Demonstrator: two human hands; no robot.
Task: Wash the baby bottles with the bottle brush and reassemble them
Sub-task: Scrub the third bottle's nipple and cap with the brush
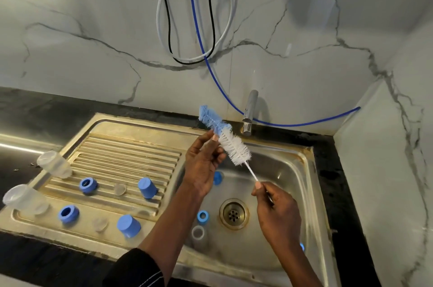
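Note:
A bottle brush [230, 142] with blue and white bristles slants over the sink basin [285, 169]. My right hand [276, 211] pinches its thin wire handle. My left hand [202, 162] touches the bristles with thumb and fingers near the blue-white join. Two clear bottle bodies [55, 163] [22, 200] lie on the drainboard [131, 153] at the left. Two blue rings [88, 184] [68, 214], two blue caps [147, 188] [128, 225] and two clear nipples [120, 189] [100, 224] sit there too.
In the basin lie a blue ring [202, 216], a clear bottle [198, 234] and a blue part [217, 177] by my left wrist. The drain [233, 214] is mid-basin. A chrome tap [249, 112] stands behind; tubes [194, 17] hang on the marble wall.

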